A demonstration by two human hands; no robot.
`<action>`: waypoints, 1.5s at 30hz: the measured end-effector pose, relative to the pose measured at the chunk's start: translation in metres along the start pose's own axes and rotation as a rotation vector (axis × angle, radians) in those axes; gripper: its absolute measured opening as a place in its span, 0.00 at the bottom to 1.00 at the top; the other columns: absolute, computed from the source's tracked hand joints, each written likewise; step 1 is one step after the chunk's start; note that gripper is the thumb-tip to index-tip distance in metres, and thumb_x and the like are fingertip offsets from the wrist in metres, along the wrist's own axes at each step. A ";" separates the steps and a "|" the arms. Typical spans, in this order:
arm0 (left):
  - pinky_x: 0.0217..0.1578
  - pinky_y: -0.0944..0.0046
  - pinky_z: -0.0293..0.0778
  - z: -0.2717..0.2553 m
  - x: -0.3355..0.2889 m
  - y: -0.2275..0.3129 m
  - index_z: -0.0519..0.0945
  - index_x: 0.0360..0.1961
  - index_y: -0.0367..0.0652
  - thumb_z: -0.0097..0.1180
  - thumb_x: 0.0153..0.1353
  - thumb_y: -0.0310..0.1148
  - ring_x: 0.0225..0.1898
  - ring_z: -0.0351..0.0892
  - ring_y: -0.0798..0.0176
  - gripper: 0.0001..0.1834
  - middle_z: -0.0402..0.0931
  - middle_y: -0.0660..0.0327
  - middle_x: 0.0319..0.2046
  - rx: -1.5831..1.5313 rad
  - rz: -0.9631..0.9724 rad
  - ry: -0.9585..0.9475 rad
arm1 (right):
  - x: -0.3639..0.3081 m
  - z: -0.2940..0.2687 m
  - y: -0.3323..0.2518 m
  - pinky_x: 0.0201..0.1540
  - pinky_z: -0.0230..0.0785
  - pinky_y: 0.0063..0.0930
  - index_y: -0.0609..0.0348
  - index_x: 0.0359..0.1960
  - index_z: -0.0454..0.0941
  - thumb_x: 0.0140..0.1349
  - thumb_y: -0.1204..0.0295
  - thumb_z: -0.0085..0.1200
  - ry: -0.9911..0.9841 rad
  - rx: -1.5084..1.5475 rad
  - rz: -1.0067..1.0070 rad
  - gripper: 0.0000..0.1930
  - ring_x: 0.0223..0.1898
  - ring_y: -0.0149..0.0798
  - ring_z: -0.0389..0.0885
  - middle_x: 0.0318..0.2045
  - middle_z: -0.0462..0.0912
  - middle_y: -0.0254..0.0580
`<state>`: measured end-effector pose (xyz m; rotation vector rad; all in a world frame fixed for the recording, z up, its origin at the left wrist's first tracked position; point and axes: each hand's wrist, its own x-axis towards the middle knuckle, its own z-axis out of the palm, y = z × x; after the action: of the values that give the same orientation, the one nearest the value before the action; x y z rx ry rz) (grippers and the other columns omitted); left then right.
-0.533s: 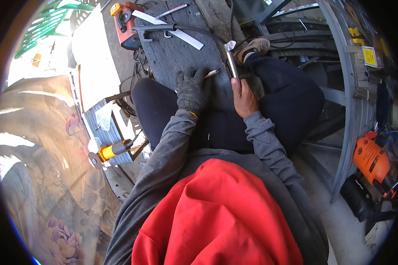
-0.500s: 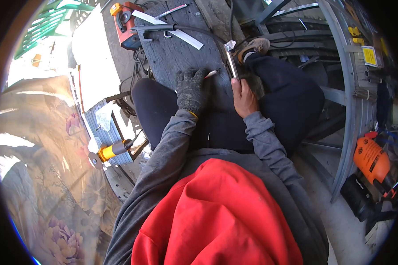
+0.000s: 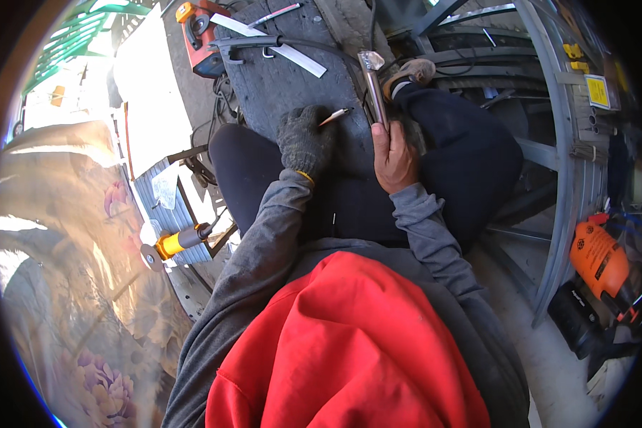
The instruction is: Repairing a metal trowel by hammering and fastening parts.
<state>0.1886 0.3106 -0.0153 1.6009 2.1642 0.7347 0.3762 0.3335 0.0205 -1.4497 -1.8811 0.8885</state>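
Note:
My left hand (image 3: 303,139), in a dark grey knitted glove, is closed at the near left part of a dark wooden board (image 3: 292,89). A short, pale, thin stick (image 3: 335,115) pokes out from its fingers, pointing right; I cannot tell its kind. My bare right hand (image 3: 394,158) is wrapped round the lower end of a shiny metal hammer-like tool (image 3: 374,89), thumb along the shaft. The tool's bright, wider end (image 3: 370,60) is raised and points away from me, apart from the stick.
On the board lie a white flat strip (image 3: 303,60), a black welding electrode holder (image 3: 246,44) with its cable, and a marker (image 3: 274,14). Beyond it stands a red machine (image 3: 201,39). A yellow angle grinder (image 3: 180,243) is at left, a metal frame (image 3: 560,150) at right.
My right hand has lifted the hammer-like tool, its bright end now higher and larger in view. My left hand has shifted slightly left, with the stick still in it.

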 end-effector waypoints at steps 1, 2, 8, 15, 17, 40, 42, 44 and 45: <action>0.54 0.43 0.71 0.000 -0.001 -0.002 0.85 0.44 0.48 0.64 0.56 0.41 0.50 0.78 0.42 0.16 0.83 0.53 0.42 -0.013 -0.006 0.014 | 0.003 -0.004 -0.005 0.28 0.71 0.54 0.56 0.39 0.72 0.77 0.52 0.45 0.037 0.007 -0.023 0.19 0.29 0.66 0.81 0.29 0.83 0.56; 0.54 0.43 0.71 0.000 0.000 -0.001 0.85 0.44 0.48 0.64 0.56 0.41 0.50 0.78 0.42 0.16 0.83 0.53 0.42 -0.014 -0.006 0.013 | 0.004 -0.006 -0.007 0.27 0.70 0.53 0.56 0.39 0.72 0.77 0.53 0.46 0.079 0.010 -0.043 0.18 0.28 0.65 0.81 0.28 0.82 0.56; 0.55 0.44 0.70 0.000 0.001 0.001 0.85 0.44 0.49 0.64 0.55 0.42 0.50 0.78 0.42 0.16 0.84 0.53 0.41 -0.004 -0.026 -0.004 | -0.006 0.000 0.010 0.28 0.72 0.53 0.55 0.39 0.71 0.78 0.54 0.46 -0.067 -0.067 0.030 0.17 0.31 0.66 0.82 0.28 0.82 0.58; 0.52 0.43 0.71 0.004 0.001 -0.003 0.85 0.40 0.49 0.64 0.54 0.41 0.49 0.78 0.42 0.14 0.83 0.53 0.40 -0.033 -0.035 0.002 | -0.008 0.002 0.005 0.35 0.72 0.64 0.55 0.43 0.70 0.77 0.46 0.40 -0.197 -0.114 0.114 0.23 0.34 0.72 0.82 0.34 0.85 0.62; 0.52 0.43 0.71 0.005 0.001 -0.003 0.84 0.39 0.49 0.64 0.54 0.41 0.48 0.78 0.42 0.13 0.83 0.53 0.39 -0.065 -0.014 0.037 | -0.004 0.003 0.013 0.35 0.71 0.62 0.56 0.42 0.71 0.77 0.49 0.43 -0.302 -0.222 0.177 0.21 0.34 0.72 0.81 0.33 0.84 0.62; 0.49 0.42 0.73 0.000 -0.001 -0.003 0.84 0.42 0.46 0.63 0.59 0.40 0.47 0.79 0.40 0.13 0.82 0.50 0.39 -0.046 0.068 0.040 | -0.009 0.006 0.022 0.39 0.72 0.63 0.55 0.41 0.71 0.77 0.45 0.39 -0.257 -0.177 0.175 0.24 0.37 0.72 0.81 0.36 0.84 0.62; 0.50 0.43 0.72 0.001 0.000 -0.003 0.84 0.42 0.47 0.63 0.58 0.39 0.47 0.79 0.41 0.13 0.83 0.52 0.39 -0.056 0.066 0.041 | -0.007 0.001 0.015 0.40 0.74 0.61 0.55 0.41 0.71 0.77 0.44 0.38 -0.193 -0.075 0.177 0.26 0.38 0.71 0.81 0.38 0.85 0.62; 0.51 0.44 0.71 0.003 0.000 -0.006 0.84 0.42 0.49 0.63 0.56 0.39 0.47 0.79 0.42 0.13 0.83 0.53 0.40 -0.069 0.070 0.046 | -0.004 0.006 0.019 0.40 0.74 0.61 0.56 0.41 0.72 0.77 0.44 0.38 -0.315 -0.200 0.202 0.25 0.38 0.71 0.82 0.38 0.85 0.62; 0.51 0.44 0.71 0.004 -0.001 -0.008 0.84 0.42 0.49 0.63 0.56 0.39 0.48 0.79 0.42 0.13 0.83 0.54 0.40 -0.045 0.047 0.022 | -0.002 0.007 0.020 0.40 0.74 0.61 0.56 0.41 0.72 0.77 0.45 0.38 -0.437 -0.329 0.224 0.25 0.38 0.71 0.82 0.37 0.85 0.62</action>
<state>0.1850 0.3091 -0.0233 1.6338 2.1162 0.8132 0.3822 0.3342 -0.0001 -1.8029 -2.2992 1.1117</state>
